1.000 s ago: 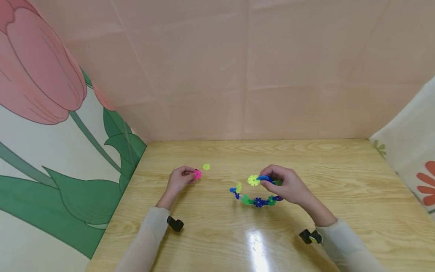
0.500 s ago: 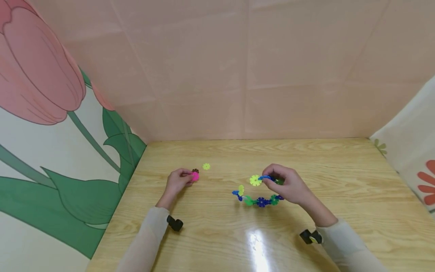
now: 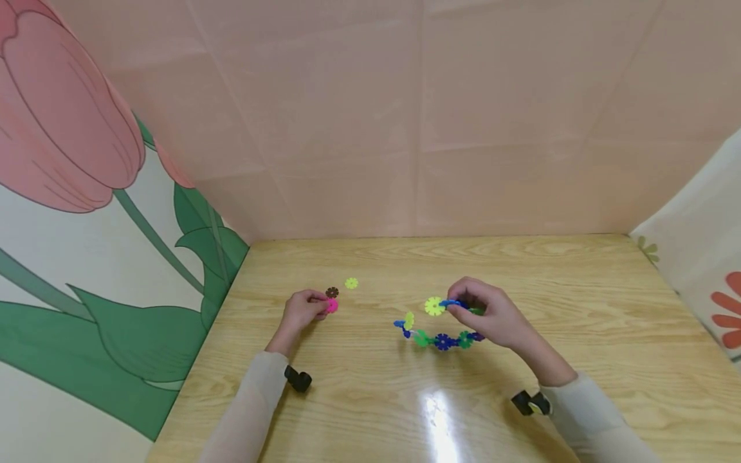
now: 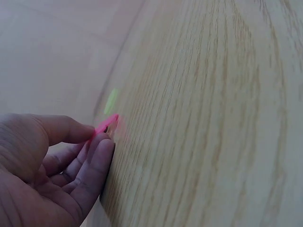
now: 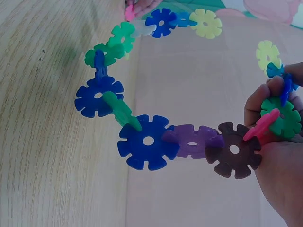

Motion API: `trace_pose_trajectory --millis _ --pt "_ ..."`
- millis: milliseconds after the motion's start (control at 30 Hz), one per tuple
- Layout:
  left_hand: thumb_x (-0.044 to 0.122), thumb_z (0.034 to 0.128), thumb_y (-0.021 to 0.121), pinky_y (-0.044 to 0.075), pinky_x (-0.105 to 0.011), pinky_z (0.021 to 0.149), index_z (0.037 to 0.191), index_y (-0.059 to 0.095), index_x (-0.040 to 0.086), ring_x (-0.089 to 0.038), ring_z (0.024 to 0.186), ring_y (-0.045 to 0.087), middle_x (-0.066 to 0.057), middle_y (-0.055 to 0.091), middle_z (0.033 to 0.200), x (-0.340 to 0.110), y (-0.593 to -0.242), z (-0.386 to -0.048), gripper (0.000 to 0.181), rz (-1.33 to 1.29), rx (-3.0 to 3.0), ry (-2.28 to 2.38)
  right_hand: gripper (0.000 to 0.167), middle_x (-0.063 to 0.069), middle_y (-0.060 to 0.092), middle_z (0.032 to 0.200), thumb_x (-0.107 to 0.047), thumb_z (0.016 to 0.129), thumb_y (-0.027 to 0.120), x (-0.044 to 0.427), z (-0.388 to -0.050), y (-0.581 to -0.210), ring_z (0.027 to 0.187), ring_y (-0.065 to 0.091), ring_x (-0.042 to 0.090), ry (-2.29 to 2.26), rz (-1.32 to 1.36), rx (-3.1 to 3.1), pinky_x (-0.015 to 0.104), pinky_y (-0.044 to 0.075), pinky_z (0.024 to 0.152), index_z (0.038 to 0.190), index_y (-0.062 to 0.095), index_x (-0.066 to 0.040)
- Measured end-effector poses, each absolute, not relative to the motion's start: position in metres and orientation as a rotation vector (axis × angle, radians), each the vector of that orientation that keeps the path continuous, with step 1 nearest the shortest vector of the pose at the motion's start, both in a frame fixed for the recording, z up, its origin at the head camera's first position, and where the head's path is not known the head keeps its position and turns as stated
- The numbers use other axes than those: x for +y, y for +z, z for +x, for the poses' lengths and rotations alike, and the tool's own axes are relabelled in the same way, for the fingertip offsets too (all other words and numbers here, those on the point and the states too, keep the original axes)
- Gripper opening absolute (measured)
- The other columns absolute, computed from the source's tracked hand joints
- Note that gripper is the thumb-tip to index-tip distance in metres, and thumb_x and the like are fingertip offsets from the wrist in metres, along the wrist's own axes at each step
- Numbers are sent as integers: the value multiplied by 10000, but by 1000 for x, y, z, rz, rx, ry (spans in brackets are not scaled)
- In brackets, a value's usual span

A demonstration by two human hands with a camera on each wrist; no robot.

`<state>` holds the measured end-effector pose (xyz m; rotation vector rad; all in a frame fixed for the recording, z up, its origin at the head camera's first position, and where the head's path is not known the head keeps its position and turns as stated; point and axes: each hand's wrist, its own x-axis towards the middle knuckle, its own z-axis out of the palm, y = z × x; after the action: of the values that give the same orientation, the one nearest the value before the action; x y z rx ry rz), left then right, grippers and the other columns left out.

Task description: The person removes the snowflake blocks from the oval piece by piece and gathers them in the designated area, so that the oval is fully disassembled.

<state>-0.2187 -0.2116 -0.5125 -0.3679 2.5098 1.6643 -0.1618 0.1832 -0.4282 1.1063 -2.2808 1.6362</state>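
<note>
My left hand (image 3: 302,311) pinches a pink snowflake disc (image 3: 332,305) between thumb and fingers, low over the table. In the left wrist view the disc (image 4: 107,123) shows nearly edge-on. Just beyond it lie a brown disc (image 3: 332,292) and a yellow disc (image 3: 351,283). My right hand (image 3: 489,315) grips a curved chain of interlocked snowflake discs (image 3: 443,341) by a blue piece near one end. A yellow disc (image 3: 433,306) ends the chain beside my fingertips. Another yellow disc (image 5: 206,23) is at the opposite end, with a gap between the two. My right hand hides part of the chain.
The wood-grain table (image 3: 359,399) meets a pink-covered wall (image 3: 417,128) at its back edge. A tulip-printed panel (image 3: 116,289) borders the left side and a flowered cloth (image 3: 695,257) the right.
My left hand has drawn the pink disc slightly left and nearer to me, uncovering the brown disc. The chain in my right hand has shifted only slightly.
</note>
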Motion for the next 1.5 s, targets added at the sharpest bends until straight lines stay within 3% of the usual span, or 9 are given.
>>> trace_pose_trajectory --millis 267,567,767,1100,1267,1500 --pt "19 922 704 593 -267 667 1074 691 -35 -152 738 673 -149 707 955 -210 -512 -217 162 -337 2556 1581 255 31 614 921 118 928 623 185 -162 -427 722 542 137 1658 1125 -2267 246 488 570 1060 653 -98" --pt "181 934 704 543 -275 642 1076 705 54 -188 775 635 -87 687 940 -205 -496 -208 190 -293 2715 1434 255 23 611 933 113 931 620 186 -162 -425 722 551 129 1672 1135 -2291 254 500 565 1059 648 -106" --pt "270 948 698 489 -282 627 1040 739 125 -168 774 612 -23 697 935 -175 -463 -197 176 -75 2871 1423 265 31 604 928 116 928 620 185 -162 -426 715 554 132 1672 1145 -2290 258 504 558 1057 647 -115" --pt "319 970 694 540 -331 734 1062 744 180 -154 913 627 48 704 1008 -116 -419 -171 174 343 2765 1489 255 27 611 917 105 937 620 180 -163 -427 732 545 123 1666 1124 -2292 246 495 589 1035 655 -127" --pt "340 975 687 557 -310 718 1116 735 179 -131 945 631 63 700 1060 -98 -410 -164 219 491 2658 1512 253 29 609 909 111 937 616 178 -163 -426 725 541 127 1675 1118 -2284 248 493 587 1031 652 -122" --pt "311 934 746 551 -291 866 1223 691 173 -199 1046 639 32 669 1190 -82 -408 -157 325 684 2535 1529 242 38 596 891 118 937 608 172 -163 -424 698 525 127 1703 1131 -2270 254 482 571 1027 643 -104"
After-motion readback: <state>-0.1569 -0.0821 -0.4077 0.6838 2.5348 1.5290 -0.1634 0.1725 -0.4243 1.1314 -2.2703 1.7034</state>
